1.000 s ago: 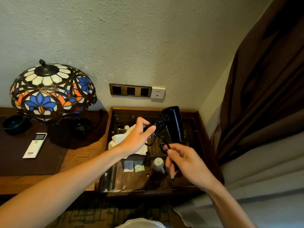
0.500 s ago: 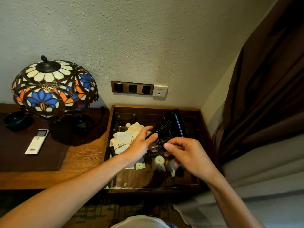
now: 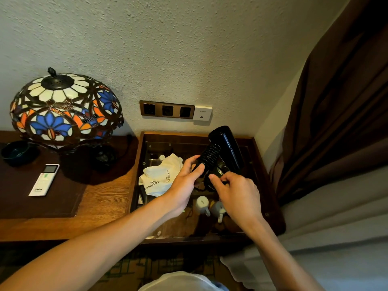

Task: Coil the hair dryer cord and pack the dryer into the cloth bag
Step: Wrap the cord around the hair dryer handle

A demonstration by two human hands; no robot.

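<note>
The dryer [image 3: 225, 148] is held above the worktop [image 3: 100, 198], its cord [image 3: 209, 154] already mostly wound round the handle. The left hand [image 3: 184, 185] grasps the wrapped handle; the right hand [image 3: 237, 194] pinches the loose cord end. Bagging remains: the bag [image 3: 161, 177] lies crumpled just beside.

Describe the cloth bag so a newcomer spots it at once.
Start at the glass-topped wooden tray table right of the stained-glass lamp. The cloth bag lies crumpled on its left half, beside the left hand. It alone is white fabric with black print.
</note>
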